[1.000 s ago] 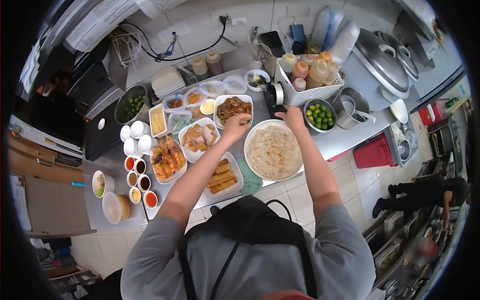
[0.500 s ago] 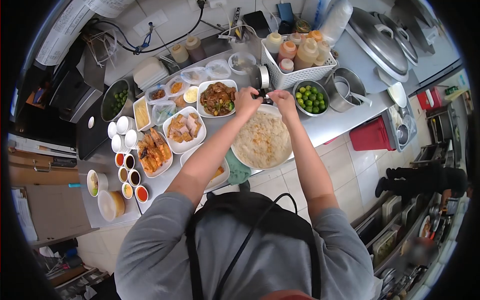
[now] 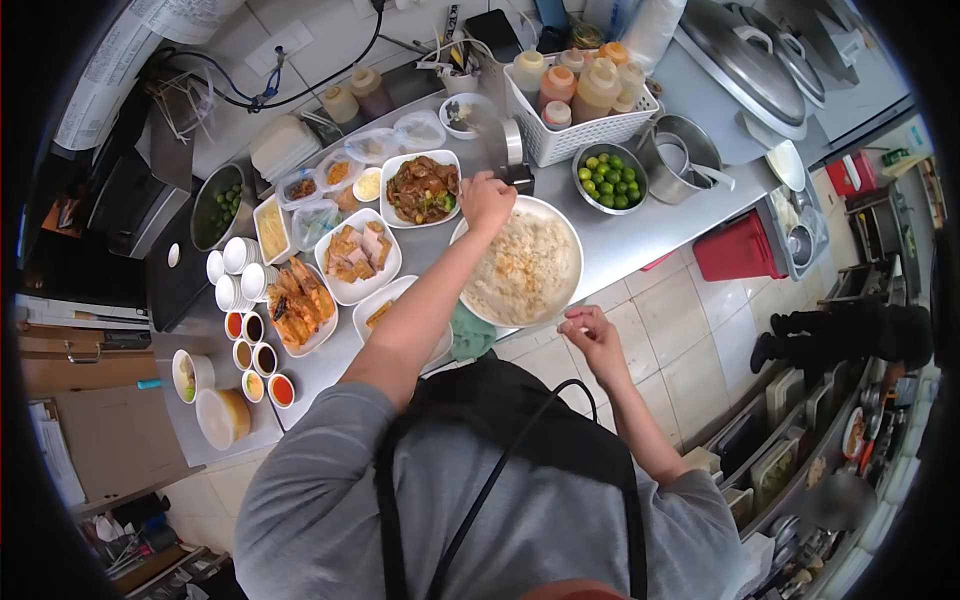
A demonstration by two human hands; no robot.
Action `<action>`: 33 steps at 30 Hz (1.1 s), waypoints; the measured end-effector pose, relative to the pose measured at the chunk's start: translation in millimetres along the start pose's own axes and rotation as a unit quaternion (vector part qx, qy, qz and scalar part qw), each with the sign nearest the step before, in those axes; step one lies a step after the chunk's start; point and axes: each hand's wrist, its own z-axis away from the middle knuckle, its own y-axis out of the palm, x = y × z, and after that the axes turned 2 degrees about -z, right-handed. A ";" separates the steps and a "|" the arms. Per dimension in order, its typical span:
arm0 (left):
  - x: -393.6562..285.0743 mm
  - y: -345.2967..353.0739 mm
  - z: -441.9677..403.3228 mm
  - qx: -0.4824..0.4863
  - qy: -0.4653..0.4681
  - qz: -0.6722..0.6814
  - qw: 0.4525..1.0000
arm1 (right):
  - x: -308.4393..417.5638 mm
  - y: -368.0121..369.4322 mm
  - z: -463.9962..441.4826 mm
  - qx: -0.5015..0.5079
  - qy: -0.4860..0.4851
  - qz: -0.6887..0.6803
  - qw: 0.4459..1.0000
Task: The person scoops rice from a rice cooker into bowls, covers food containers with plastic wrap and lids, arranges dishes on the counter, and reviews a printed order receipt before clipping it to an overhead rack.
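Observation:
My left hand is beyond the near dishes, fingers bent down beside a black and silver device. Its fingertips are closed, and what they grip is hidden. A large white bowl of rice, with brownish bits on top, lies just to its right. To its left is a white dish of brown meat with broccoli. My right hand hangs in front of the bowl, over the floor and apart from the bowl. Its fingers are curled together; anything between them is too small to make out.
Dishes of sliced meat and fried prawns stand to the left, near several sauce cups. Behind are a white basket of squeeze bottles, a bowl of limes and a metal pot. A dark-clothed person is at right.
My right hand has left the spot beside my left hand and come back toward my body, past the bowl's near edge. My left hand stays by the device. The view has shifted slightly.

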 end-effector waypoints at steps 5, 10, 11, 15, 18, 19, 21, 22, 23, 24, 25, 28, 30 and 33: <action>-14.1 9.9 8.8 0.015 -0.055 0.029 0.998 | -9.2 13.7 7.8 -0.028 -0.063 0.037 0.997; -15.0 22.0 5.4 -0.031 -0.045 -0.027 0.998 | -4.6 17.2 10.3 -0.059 -0.075 0.044 0.994; -14.2 25.2 1.9 -0.031 -0.045 -0.027 0.998 | -3.4 14.8 9.5 -0.063 -0.079 0.047 0.994; -18.5 22.0 -1.5 -0.051 0.042 -0.185 0.980 | 4.7 13.2 9.6 -0.081 -0.092 0.041 0.992; -22.4 -2.8 -2.1 -0.061 0.059 -0.153 0.985 | 16.4 11.9 10.7 -0.094 -0.068 0.022 0.993; -27.1 -23.5 -0.9 -0.062 0.055 -0.080 0.993 | 21.4 12.8 10.1 -0.084 -0.072 0.021 0.994; -12.2 -43.8 -13.8 0.039 0.003 0.021 0.999 | 28.7 19.1 7.5 -0.089 -0.086 0.028 0.992; -1.1 -49.1 -11.3 0.026 -0.024 0.122 0.992 | 28.8 24.0 3.3 -0.064 -0.095 0.037 0.993; 8.6 -54.9 -10.9 0.010 -0.045 0.223 0.974 | 32.0 32.6 -3.3 -0.043 -0.103 0.036 0.993; 23.7 -47.4 -16.7 0.051 -0.053 0.248 0.966 | 36.6 38.2 -8.6 -0.034 -0.100 0.032 0.994; 27.5 -51.3 -16.5 0.100 -0.056 0.276 0.954 | 40.8 41.3 -9.9 -0.035 -0.094 0.029 0.995; 21.0 -71.6 -5.7 0.152 -0.117 0.388 0.901 | 55.6 46.1 -9.8 -0.024 -0.079 0.022 0.996; 15.9 -88.9 4.0 0.203 -0.199 0.461 0.841 | 61.7 52.3 0.7 -0.012 -0.075 0.005 0.997; 31.6 -113.8 12.6 0.257 -0.198 0.587 0.742 | 70.6 69.8 16.7 0.030 -0.090 0.000 0.995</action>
